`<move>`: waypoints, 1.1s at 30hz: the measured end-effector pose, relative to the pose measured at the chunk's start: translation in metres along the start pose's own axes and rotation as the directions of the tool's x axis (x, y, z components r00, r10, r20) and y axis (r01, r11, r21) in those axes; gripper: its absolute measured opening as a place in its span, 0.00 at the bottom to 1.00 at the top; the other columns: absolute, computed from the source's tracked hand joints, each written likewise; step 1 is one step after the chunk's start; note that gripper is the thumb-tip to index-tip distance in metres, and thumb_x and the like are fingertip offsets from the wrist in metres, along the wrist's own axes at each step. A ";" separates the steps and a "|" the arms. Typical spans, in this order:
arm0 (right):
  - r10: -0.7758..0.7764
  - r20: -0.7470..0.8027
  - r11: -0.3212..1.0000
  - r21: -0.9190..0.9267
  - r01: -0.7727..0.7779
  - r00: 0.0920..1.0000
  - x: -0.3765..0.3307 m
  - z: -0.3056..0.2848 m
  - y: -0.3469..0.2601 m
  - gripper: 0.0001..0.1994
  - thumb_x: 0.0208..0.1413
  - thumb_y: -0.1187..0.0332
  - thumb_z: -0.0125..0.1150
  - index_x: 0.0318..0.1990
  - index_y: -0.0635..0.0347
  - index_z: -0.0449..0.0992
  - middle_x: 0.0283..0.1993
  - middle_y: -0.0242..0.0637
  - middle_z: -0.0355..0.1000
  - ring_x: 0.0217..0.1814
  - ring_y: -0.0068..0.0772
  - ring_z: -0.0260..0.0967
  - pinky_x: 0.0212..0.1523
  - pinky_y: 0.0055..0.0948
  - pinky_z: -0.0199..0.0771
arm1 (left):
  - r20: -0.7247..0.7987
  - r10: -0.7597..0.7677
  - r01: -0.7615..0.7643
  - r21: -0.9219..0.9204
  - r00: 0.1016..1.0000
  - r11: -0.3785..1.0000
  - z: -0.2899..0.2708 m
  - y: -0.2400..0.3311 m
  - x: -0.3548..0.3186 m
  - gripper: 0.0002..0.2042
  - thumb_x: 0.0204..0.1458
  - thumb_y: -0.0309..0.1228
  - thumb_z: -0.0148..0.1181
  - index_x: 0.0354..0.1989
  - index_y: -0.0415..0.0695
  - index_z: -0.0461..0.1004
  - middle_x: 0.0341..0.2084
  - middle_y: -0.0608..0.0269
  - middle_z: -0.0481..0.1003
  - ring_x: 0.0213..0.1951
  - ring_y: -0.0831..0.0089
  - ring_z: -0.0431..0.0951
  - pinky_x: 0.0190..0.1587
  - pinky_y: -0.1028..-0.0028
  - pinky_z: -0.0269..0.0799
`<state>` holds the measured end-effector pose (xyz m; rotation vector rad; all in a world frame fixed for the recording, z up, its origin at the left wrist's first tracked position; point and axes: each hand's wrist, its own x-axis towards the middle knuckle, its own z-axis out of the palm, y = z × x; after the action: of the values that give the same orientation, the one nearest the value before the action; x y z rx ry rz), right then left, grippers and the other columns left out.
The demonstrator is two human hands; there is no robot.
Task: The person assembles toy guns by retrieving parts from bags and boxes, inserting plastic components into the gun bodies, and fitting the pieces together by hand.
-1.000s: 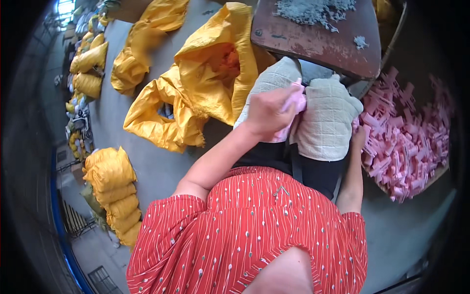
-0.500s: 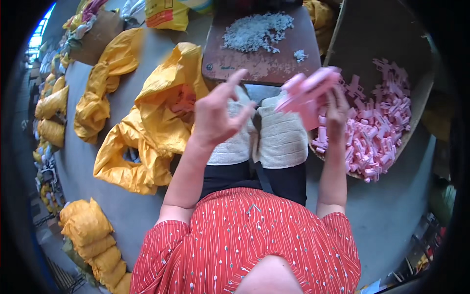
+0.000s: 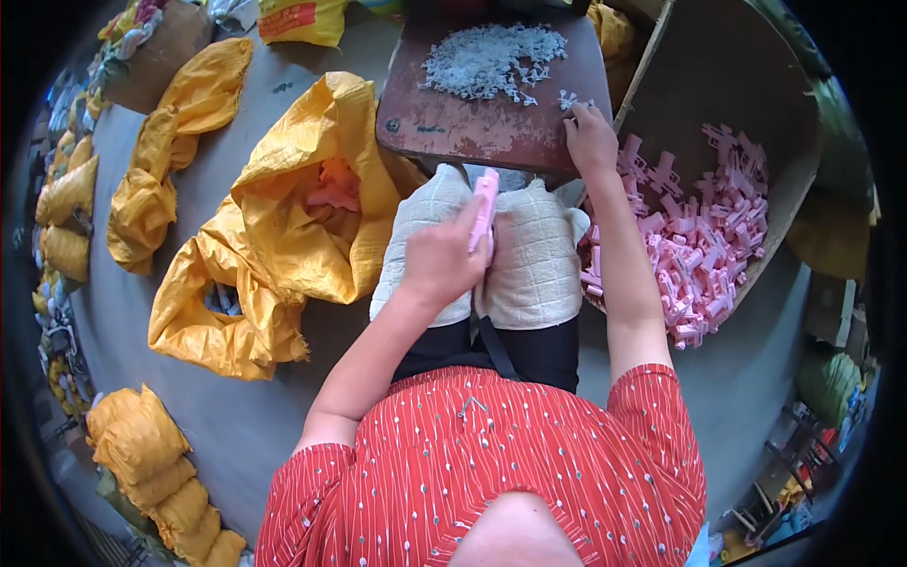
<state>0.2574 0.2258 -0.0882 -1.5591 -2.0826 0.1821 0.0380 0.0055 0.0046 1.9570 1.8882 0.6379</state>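
Concrete floor (image 3: 236,416) all round, yellow sacks (image 3: 283,217) at my left. Brown board (image 3: 472,118) ahead carries grey scraps (image 3: 491,57). Left hand (image 3: 439,260) pinches pink clip (image 3: 486,203) over my knees; right hand (image 3: 590,142) rests half-curled, holding nothing visible, at board's right edge.

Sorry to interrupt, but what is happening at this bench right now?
A seated person holds a pink plastic piece in the left hand over a quilted lap cloth. The right hand rests at the edge of a brown board bearing small white bits. A bin of pink pieces sits to the right.
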 end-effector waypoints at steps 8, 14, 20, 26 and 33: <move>-0.127 0.164 0.991 0.073 0.116 0.978 -0.005 -0.003 -0.015 0.06 0.53 0.68 0.56 0.36 0.58 0.76 0.41 0.47 0.73 0.45 0.55 0.72 0.46 0.48 0.73 | 0.055 0.028 -0.024 -0.074 0.998 0.997 0.016 -0.001 -0.004 0.23 0.52 0.38 0.58 0.58 0.49 0.72 0.22 0.52 0.78 0.21 0.54 0.78 0.26 0.58 0.73; -0.146 0.253 0.843 0.538 -0.014 0.956 -0.063 -0.058 -0.088 0.07 0.50 0.77 0.61 0.38 0.63 0.78 0.39 0.42 0.74 0.43 0.39 0.74 0.45 0.32 0.74 | 0.054 -0.174 0.157 -0.733 0.983 0.661 -0.037 -0.011 -0.003 0.16 0.56 0.32 0.60 0.52 0.44 0.79 0.16 0.70 0.71 0.17 0.84 0.66 0.22 0.79 0.61; -0.252 0.116 0.691 0.717 0.095 0.961 -0.132 -0.088 -0.137 0.08 0.47 0.82 0.64 0.36 0.64 0.77 0.40 0.39 0.75 0.44 0.38 0.74 0.46 0.31 0.74 | -0.009 -0.250 0.052 -0.970 0.968 0.238 -0.047 0.017 0.004 0.17 0.60 0.23 0.45 0.54 0.31 0.74 0.14 0.75 0.63 0.16 0.88 0.56 0.22 0.84 0.51; -0.331 0.120 0.716 0.678 0.166 0.936 -0.152 -0.083 -0.133 0.11 0.45 0.83 0.65 0.38 0.63 0.76 0.40 0.41 0.74 0.44 0.42 0.74 0.45 0.33 0.74 | -0.104 -0.218 -0.097 -0.994 0.970 0.042 -0.024 0.022 0.008 0.18 0.57 0.20 0.45 0.53 0.34 0.77 0.14 0.77 0.64 0.16 0.91 0.58 0.21 0.85 0.52; -0.182 0.155 0.653 0.758 0.001 0.971 -0.159 -0.074 -0.134 0.11 0.50 0.80 0.66 0.42 0.62 0.75 0.37 0.39 0.74 0.38 0.35 0.75 0.41 0.29 0.75 | -0.110 -0.083 -0.089 -0.970 0.990 0.226 0.007 0.019 0.004 0.19 0.55 0.19 0.42 0.52 0.29 0.75 0.14 0.76 0.59 0.17 0.88 0.56 0.22 0.83 0.50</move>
<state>0.2102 0.0201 -0.0226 -0.9250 -1.8384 1.0876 0.0581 0.0086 0.0093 0.9981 0.9353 1.5299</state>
